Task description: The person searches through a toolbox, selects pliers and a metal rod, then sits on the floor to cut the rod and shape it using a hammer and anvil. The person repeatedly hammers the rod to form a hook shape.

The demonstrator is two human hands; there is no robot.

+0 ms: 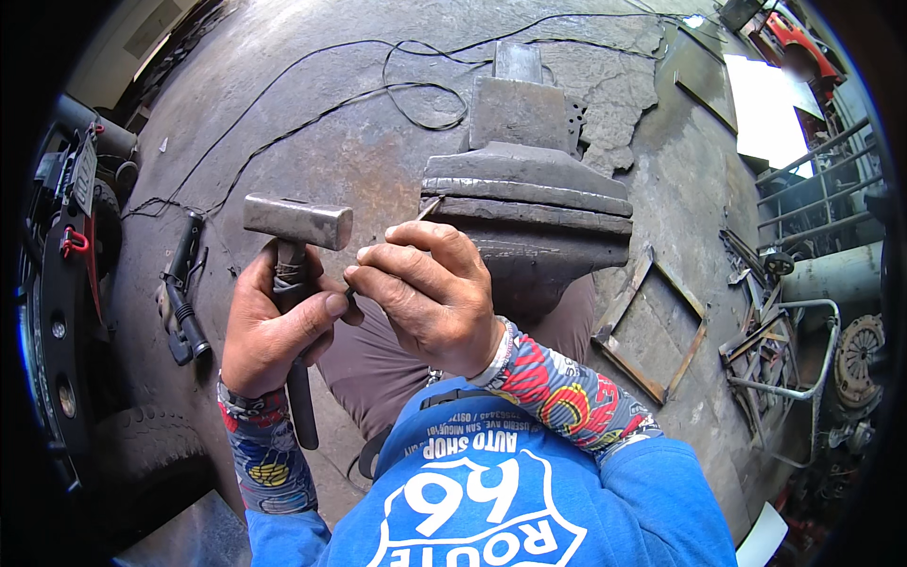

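My left hand (269, 326) is closed round the neck of a hammer (298, 219). Its steel head is above my fingers and its dark handle hangs down past my wrist. Close beside it, my right hand (425, 298) has its fingers curled together, the tips almost meeting my left fingertips. A small dark thing seems to sit between the fingertips, too hidden to name. Just beyond my right hand stands a heavy bench vise (529, 203), its jaws nearly together. A thin metal piece (431, 208) sticks out at the jaws' left end.
A corded power tool (182, 293) lies on the concrete floor at left, near a vehicle bumper (71, 331). Black cable (387, 87) loops across the floor beyond. To the right are a rectangular metal frame (652, 326), scrap metal (756, 350) and a round clutch disc (862, 352).
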